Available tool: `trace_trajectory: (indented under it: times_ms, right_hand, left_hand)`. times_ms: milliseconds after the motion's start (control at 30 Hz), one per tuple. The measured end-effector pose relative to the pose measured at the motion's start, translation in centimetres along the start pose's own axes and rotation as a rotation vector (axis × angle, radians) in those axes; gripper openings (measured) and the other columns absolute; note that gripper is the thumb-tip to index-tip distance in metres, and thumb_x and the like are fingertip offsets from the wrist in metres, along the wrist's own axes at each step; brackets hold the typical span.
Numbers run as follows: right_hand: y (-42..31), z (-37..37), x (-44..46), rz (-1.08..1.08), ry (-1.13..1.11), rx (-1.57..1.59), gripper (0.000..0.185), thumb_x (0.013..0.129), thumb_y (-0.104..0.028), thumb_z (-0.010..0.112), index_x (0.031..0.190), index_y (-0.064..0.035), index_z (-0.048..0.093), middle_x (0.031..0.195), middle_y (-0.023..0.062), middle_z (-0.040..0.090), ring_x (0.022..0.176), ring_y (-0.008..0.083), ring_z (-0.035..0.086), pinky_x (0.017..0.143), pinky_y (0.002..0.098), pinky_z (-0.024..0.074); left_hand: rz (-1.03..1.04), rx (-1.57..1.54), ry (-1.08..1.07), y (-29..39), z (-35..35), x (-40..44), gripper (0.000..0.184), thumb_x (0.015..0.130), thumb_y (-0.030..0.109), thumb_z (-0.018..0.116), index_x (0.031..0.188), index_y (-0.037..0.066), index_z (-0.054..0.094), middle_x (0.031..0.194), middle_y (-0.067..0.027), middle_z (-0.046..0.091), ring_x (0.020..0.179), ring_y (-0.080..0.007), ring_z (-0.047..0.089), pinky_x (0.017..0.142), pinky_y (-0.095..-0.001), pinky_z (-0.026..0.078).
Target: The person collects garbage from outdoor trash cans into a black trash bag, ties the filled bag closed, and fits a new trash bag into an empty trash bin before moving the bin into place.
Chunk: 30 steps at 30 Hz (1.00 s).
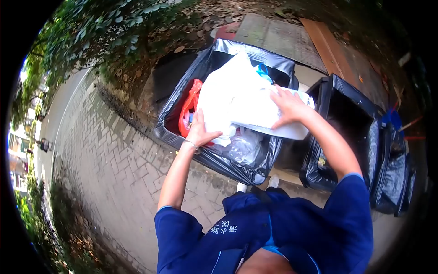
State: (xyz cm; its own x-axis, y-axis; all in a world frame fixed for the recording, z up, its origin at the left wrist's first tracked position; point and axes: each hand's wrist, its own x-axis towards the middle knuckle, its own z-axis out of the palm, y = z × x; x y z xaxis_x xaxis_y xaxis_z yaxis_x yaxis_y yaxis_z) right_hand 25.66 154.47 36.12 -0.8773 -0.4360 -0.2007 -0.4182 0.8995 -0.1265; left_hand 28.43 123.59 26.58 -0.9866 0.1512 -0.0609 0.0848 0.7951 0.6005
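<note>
A large bin (171,132) lined with a black bag stands in front of me, filled with rubbish. On its left side my left hand (200,131) has its fingers spread against a bulky white bag (221,91). My right hand (291,108) lies with fingers apart on a flat white piece like a box or foam board (258,107), which reaches over the bin's right rim. Bright glare hides where the two white things meet. A red plastic bag (191,102) sits left of the white bag. Clear crumpled plastic (245,147) lies at the near side, and something blue (263,71) shows at the back.
To the right stands a second bin (319,137) with a black liner, and more black-lined containers (393,173) beyond it. Grey boards (280,41) and a brown plank (328,48) lie behind. Brick paving (123,169) is on the left, with leafy bushes (109,36) above.
</note>
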Motion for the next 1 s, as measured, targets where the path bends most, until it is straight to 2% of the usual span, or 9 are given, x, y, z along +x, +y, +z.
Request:
trace_trajectory:
  times_ms: [200,267,300,333,400,500,867,933,1000]
  right_hand:
    - [-1.4,1.2,-4.1,0.060,0.073,-0.095,0.106,0.038,-0.035,0.076,0.128,-0.0165,0.023,0.128,0.0225,0.023,0.115,0.0449,0.023,0.092,0.0552,0.0207]
    - [-2.1,1.5,-5.2,0.125,0.092,-0.086,0.103,0.041,-0.033,0.076,0.128,-0.0164,0.023,0.129,0.0218,0.022,0.115,0.0445,0.023,0.092,0.0550,0.0200]
    - [-2.3,1.9,-5.8,0.125,0.100,-0.074,0.101,0.042,-0.032,0.076,0.128,-0.0166,0.024,0.129,0.0215,0.021,0.115,0.0441,0.022,0.093,0.0547,0.0195]
    - [-2.2,2.0,-6.1,0.124,0.108,-0.060,0.100,0.043,-0.031,0.076,0.128,-0.0168,0.024,0.129,0.0212,0.021,0.116,0.0438,0.022,0.093,0.0544,0.0190]
    - [-2.3,2.3,-6.4,0.120,0.124,-0.046,0.098,0.044,-0.029,0.076,0.127,-0.0168,0.025,0.129,0.0206,0.021,0.116,0.0425,0.023,0.094,0.0534,0.0187]
    - [-2.3,3.3,-7.1,0.104,0.228,0.025,0.095,0.045,-0.027,0.075,0.126,-0.0163,0.028,0.128,0.0193,0.022,0.116,0.0412,0.023,0.093,0.0537,0.0195]
    - [-0.8,10.8,-10.3,-0.006,0.513,0.073,0.090,0.046,-0.024,0.076,0.121,-0.0146,0.027,0.126,0.0201,0.022,0.118,0.0438,0.017,0.093,0.0578,0.0127]
    - [-0.4,11.9,-10.3,-0.035,0.584,0.078,0.083,0.053,-0.024,0.073,0.119,-0.0127,0.024,0.126,0.0215,0.020,0.119,0.0431,0.016,0.093,0.0584,0.0121]
    - [-0.2,12.5,-10.1,-0.071,0.635,0.106,0.091,0.048,-0.019,0.075,0.122,-0.0145,0.022,0.126,0.0198,0.022,0.117,0.0456,0.017,0.091,0.0605,0.0118]
  left_hand:
    - [0.000,0.255,0.260,4.4,0.4,5.8,0.113,0.047,0.038,0.075,0.130,0.005,0.006,0.133,-0.0216,0.009,0.122,-0.0373,0.013,0.094,-0.0519,0.022]
    - [-0.318,0.087,0.117,1.6,2.8,8.6,0.115,0.043,0.040,0.077,0.130,0.007,0.008,0.135,-0.0182,0.003,0.122,-0.0371,0.015,0.092,-0.0552,0.023]
    - [-0.286,0.157,0.187,-0.7,4.2,9.5,0.121,0.042,0.041,0.076,0.130,0.005,0.002,0.130,-0.0210,0.022,0.114,-0.0339,0.033,0.089,-0.0471,0.032]
    - [-0.288,0.155,0.191,-1.0,3.3,9.9,0.121,0.042,0.041,0.076,0.130,0.005,0.002,0.130,-0.0210,0.022,0.114,-0.0339,0.033,0.089,-0.0471,0.032]
    - [-0.289,0.186,-0.149,-1.7,1.1,10.1,0.101,0.047,0.040,0.074,0.125,-0.001,0.024,0.110,-0.0213,0.048,0.095,-0.0291,0.052,0.081,-0.0357,0.042]
    - [-0.355,0.279,-0.254,-4.0,-0.2,9.4,0.049,0.055,0.037,0.069,0.085,-0.001,0.061,0.093,-0.0176,0.058,0.083,-0.0253,0.057,0.075,-0.0299,0.044]
    - [0.528,0.359,0.143,3.3,4.4,-2.7,0.041,0.068,0.040,0.058,0.086,0.003,0.060,0.083,-0.0159,0.059,0.077,-0.0303,0.057,0.073,-0.0342,0.043]
    - [0.455,0.353,0.010,4.4,2.9,-4.1,0.040,0.070,0.040,0.057,0.086,0.004,0.060,0.081,-0.0155,0.059,0.076,-0.0310,0.057,0.072,-0.0348,0.043]
    - [0.192,0.407,-0.477,8.6,-3.1,-5.3,0.037,0.071,0.043,0.056,0.080,0.007,0.060,0.072,-0.0130,0.059,0.069,-0.0304,0.057,0.065,-0.0371,0.044]
